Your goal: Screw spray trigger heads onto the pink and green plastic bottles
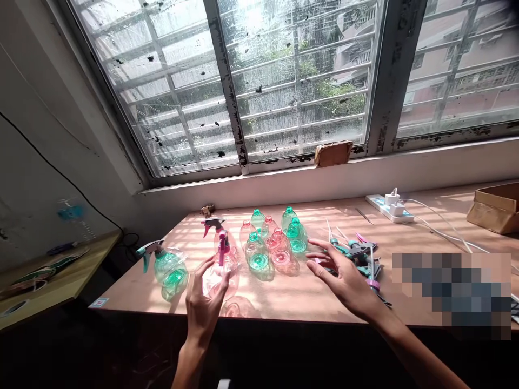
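Note:
My left hand is at the front of a clear pink spray bottle with a magenta trigger head. Its thumb and fingers are apart, curved near the bottle's body; whether they touch it cannot be made out. My right hand hangs open over the table, fingers spread, between the headless bottles and a pile of loose spray heads. A green spray bottle stands at the left, and another pink spray bottle is behind the nearer one. Several headless bottles, green and pink, stand grouped in the middle.
The wooden table runs below a barred window. At the back right are a power strip with white cables and a cardboard box. A yellowish side table stands at the left. A blurred patch covers the right front.

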Demonstrator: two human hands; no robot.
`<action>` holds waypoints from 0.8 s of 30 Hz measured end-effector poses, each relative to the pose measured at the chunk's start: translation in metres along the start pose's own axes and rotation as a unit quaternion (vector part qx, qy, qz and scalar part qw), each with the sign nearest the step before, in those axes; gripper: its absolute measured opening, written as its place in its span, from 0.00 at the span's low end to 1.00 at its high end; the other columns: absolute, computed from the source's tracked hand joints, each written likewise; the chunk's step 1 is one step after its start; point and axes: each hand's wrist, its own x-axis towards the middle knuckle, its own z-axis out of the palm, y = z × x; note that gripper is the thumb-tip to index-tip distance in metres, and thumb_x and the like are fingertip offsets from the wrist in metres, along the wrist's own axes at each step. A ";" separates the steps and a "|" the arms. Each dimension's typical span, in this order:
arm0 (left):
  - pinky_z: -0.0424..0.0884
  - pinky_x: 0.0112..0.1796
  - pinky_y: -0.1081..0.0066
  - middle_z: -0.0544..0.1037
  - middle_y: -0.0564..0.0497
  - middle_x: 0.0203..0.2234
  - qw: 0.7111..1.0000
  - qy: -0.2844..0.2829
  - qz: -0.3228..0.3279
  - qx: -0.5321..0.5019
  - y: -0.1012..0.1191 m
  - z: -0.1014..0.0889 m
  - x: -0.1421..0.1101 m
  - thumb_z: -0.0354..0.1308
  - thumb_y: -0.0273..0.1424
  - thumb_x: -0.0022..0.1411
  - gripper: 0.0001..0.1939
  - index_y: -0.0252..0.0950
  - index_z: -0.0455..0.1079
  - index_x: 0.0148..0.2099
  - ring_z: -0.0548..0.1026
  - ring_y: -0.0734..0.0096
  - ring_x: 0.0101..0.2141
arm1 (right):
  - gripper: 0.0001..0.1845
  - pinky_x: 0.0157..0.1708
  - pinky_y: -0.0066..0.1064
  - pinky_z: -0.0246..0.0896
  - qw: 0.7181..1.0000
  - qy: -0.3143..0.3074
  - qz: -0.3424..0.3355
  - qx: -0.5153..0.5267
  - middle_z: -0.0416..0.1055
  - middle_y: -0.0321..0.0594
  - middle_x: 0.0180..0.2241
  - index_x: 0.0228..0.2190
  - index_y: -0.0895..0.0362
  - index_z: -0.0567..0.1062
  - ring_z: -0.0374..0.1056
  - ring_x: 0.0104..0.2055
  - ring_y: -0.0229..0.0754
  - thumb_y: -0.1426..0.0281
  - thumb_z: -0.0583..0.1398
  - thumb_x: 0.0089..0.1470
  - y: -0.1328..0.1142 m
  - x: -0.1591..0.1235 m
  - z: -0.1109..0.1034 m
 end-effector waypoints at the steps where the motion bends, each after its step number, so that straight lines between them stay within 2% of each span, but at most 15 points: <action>1: 0.69 0.64 0.49 0.78 0.44 0.57 0.999 -0.024 0.039 -0.030 0.014 -0.001 0.000 0.64 0.43 0.69 0.22 0.43 0.70 0.60 0.75 0.48 0.60 | 0.32 0.55 0.51 0.75 1.000 -0.019 -0.008 0.001 0.76 0.51 0.55 0.65 0.49 0.67 0.75 0.57 0.56 0.51 0.62 0.65 -0.007 -0.006 -0.002; 2: 0.70 0.62 0.51 0.79 0.45 0.57 0.993 -0.060 0.078 -0.066 0.029 -0.002 0.000 0.64 0.41 0.69 0.20 0.44 0.71 0.61 0.76 0.49 0.60 | 0.34 0.55 0.49 0.75 0.999 -0.028 -0.020 -0.003 0.75 0.50 0.56 0.67 0.47 0.64 0.75 0.57 0.55 0.53 0.63 0.65 -0.014 -0.011 -0.006; 3: 0.72 0.61 0.52 0.79 0.46 0.58 0.982 -0.124 0.102 -0.100 0.043 -0.002 0.001 0.63 0.39 0.70 0.20 0.45 0.72 0.62 0.76 0.50 0.59 | 0.37 0.54 0.47 0.75 0.999 -0.029 -0.034 -0.009 0.74 0.50 0.58 0.69 0.45 0.62 0.74 0.57 0.54 0.53 0.64 0.64 -0.019 -0.014 -0.010; 5: 0.74 0.60 0.55 0.80 0.47 0.58 0.938 -0.281 0.129 -0.157 0.070 -0.001 0.007 0.63 0.39 0.70 0.20 0.47 0.74 0.62 0.77 0.50 0.59 | 0.40 0.46 0.41 0.77 0.998 -0.028 -0.056 -0.011 0.73 0.47 0.59 0.69 0.43 0.63 0.75 0.52 0.52 0.52 0.67 0.60 -0.028 -0.017 -0.022; 6: 0.73 0.61 0.55 0.81 0.48 0.59 0.910 -0.353 0.130 -0.174 0.082 0.001 0.011 0.64 0.39 0.69 0.21 0.48 0.75 0.63 0.77 0.50 0.60 | 0.38 0.40 0.38 0.76 0.998 -0.038 -0.053 -0.007 0.75 0.46 0.55 0.66 0.44 0.68 0.75 0.47 0.50 0.51 0.68 0.58 -0.031 -0.016 -0.029; 8: 0.70 0.64 0.54 0.81 0.51 0.59 0.860 -0.456 0.115 -0.199 0.099 0.007 0.019 0.67 0.40 0.67 0.23 0.49 0.76 0.63 0.76 0.50 0.62 | 0.29 0.30 0.32 0.70 0.996 -0.081 -0.033 0.005 0.79 0.41 0.40 0.53 0.49 0.80 0.72 0.34 0.44 0.47 0.69 0.56 -0.035 -0.012 -0.043; 10: 0.70 0.64 0.54 0.82 0.51 0.59 0.831 -0.501 0.079 -0.230 0.108 0.014 0.026 0.72 0.39 0.63 0.26 0.49 0.76 0.63 0.77 0.49 0.60 | 0.23 0.27 0.30 0.64 0.990 -0.142 -0.014 -0.001 0.77 0.38 0.30 0.39 0.53 0.84 0.69 0.29 0.42 0.46 0.68 0.57 -0.038 -0.009 -0.054; 12: 0.73 0.61 0.53 0.83 0.49 0.57 0.822 -0.502 0.033 -0.266 0.111 0.017 0.031 0.71 0.41 0.64 0.29 0.48 0.74 0.66 0.79 0.49 0.57 | 0.22 0.27 0.30 0.62 0.986 -0.168 -0.006 -0.024 0.78 0.39 0.28 0.33 0.54 0.84 0.69 0.28 0.42 0.47 0.68 0.57 -0.038 -0.007 -0.061; 14: 0.72 0.62 0.48 0.79 0.46 0.62 0.830 -0.477 0.015 -0.288 0.110 0.017 0.034 0.67 0.45 0.67 0.33 0.49 0.66 0.71 0.77 0.47 0.60 | 0.22 0.28 0.31 0.62 0.993 -0.119 0.009 -0.025 0.78 0.40 0.27 0.30 0.55 0.83 0.68 0.28 0.42 0.48 0.67 0.58 -0.037 -0.007 -0.063; 16: 0.63 0.68 0.43 0.68 0.45 0.70 0.849 -0.445 0.055 -0.279 0.110 0.013 0.033 0.68 0.49 0.65 0.41 0.51 0.58 0.75 0.65 0.42 0.69 | 0.26 0.24 0.30 0.58 0.998 -0.027 0.045 0.030 0.72 0.37 0.21 0.25 0.55 0.79 0.63 0.23 0.39 0.46 0.67 0.58 -0.035 -0.006 -0.060; 17: 0.59 0.70 0.42 0.61 0.44 0.74 0.860 -0.428 0.090 -0.262 0.111 0.012 0.032 0.72 0.49 0.60 0.47 0.51 0.56 0.75 0.57 0.40 0.73 | 0.27 0.21 0.29 0.55 0.994 0.019 0.068 0.078 0.67 0.34 0.19 0.22 0.55 0.76 0.59 0.21 0.37 0.45 0.67 0.57 -0.035 -0.005 -0.058; 19: 0.56 0.71 0.43 0.51 0.43 0.77 0.883 -0.383 0.163 -0.215 0.114 0.012 0.026 0.78 0.48 0.52 0.57 0.52 0.51 0.76 0.48 0.39 0.75 | 0.29 0.17 0.27 0.50 0.971 0.082 0.120 0.191 0.60 0.29 0.17 0.21 0.55 0.72 0.52 0.19 0.34 0.44 0.69 0.53 -0.035 -0.003 -0.052; 20: 0.59 0.70 0.44 0.52 0.42 0.77 0.894 -0.355 0.191 -0.196 0.117 0.014 0.023 0.78 0.48 0.52 0.58 0.52 0.49 0.76 0.50 0.40 0.75 | 0.29 0.17 0.26 0.48 0.955 0.100 0.146 0.238 0.59 0.28 0.18 0.22 0.55 0.71 0.50 0.19 0.33 0.44 0.71 0.49 -0.036 -0.002 -0.050; 22: 0.68 0.66 0.48 0.62 0.38 0.72 0.914 -0.282 0.228 -0.180 0.121 0.021 0.014 0.77 0.46 0.55 0.55 0.50 0.48 0.75 0.62 0.43 0.71 | 0.29 0.17 0.23 0.48 0.930 0.118 0.186 0.296 0.61 0.28 0.19 0.24 0.55 0.72 0.50 0.20 0.31 0.46 0.75 0.43 -0.038 0.000 -0.047; 24: 0.79 0.56 0.53 0.74 0.38 0.62 0.931 -0.217 0.243 -0.167 0.124 0.030 0.006 0.77 0.46 0.53 0.52 0.46 0.52 0.72 0.77 0.45 0.60 | 0.30 0.17 0.21 0.47 0.919 0.119 0.203 0.315 0.61 0.28 0.20 0.24 0.56 0.72 0.50 0.20 0.30 0.47 0.76 0.41 -0.040 0.001 -0.046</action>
